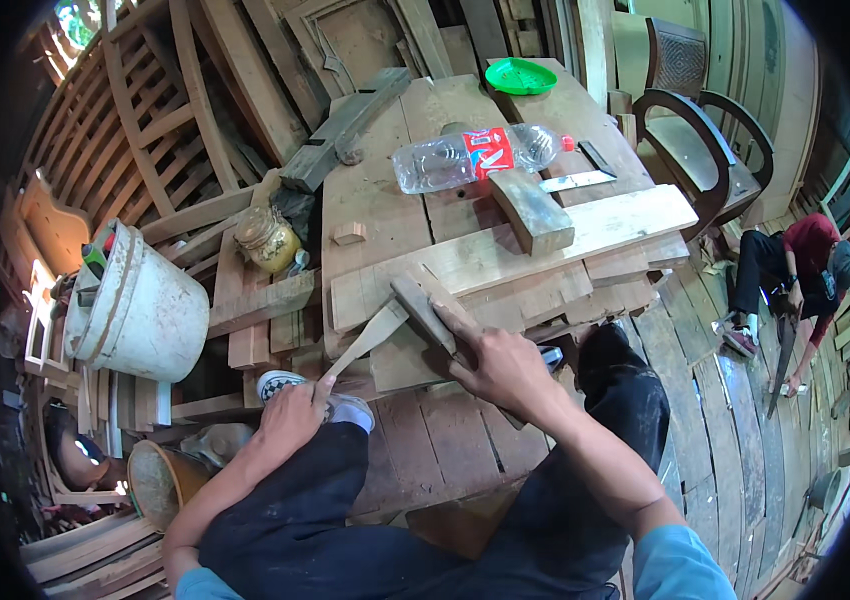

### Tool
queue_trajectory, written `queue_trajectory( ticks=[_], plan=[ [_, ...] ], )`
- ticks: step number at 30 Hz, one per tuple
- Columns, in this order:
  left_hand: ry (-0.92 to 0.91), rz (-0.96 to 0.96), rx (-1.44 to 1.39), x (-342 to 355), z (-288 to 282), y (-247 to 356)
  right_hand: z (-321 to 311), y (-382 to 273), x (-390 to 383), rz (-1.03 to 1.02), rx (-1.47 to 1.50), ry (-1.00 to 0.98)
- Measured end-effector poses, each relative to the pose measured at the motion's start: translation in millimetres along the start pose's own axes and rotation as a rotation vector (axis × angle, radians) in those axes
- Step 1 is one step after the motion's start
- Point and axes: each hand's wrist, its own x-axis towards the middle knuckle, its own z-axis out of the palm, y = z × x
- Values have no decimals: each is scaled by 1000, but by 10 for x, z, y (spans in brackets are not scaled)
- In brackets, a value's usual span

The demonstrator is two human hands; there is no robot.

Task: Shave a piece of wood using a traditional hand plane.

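My left hand [295, 418] is closed round the near end of a slim pale wooden piece [370, 338], which widens toward its far end. That wide end meets a narrow grey-brown wooden bar [423, 315] over the near edge of the workbench [375, 230]. My right hand [510, 370] is closed on the bar's near end, its index finger stretched along it. Whether the two pieces are joined or only touching, I cannot tell. Just beyond lies a long pale plank [455, 262], with a thick wooden block [530, 212] resting across it.
A clear plastic bottle [445, 160], a try square [577, 182], a green dish [520, 76] and a wooden hand plane [345, 130] are on the bench. Left stand a white bucket [150, 305] and a jar [267, 240]. At right a person [810, 260] crouches with a handsaw [782, 365].
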Motion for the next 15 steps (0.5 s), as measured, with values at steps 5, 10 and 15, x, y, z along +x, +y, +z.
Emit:
queue_trajectory(
  ticks=[5,10,15],
  plan=[
    [-13,-6,0,13,26,17,154,-107,-135,-124,46,-214],
    [-2,1,-25,14,11,14,-39,-25,7,6,36,15],
    [-23,-4,1,32,19,38,164,5,-102,-145,131,-98]
  ],
)
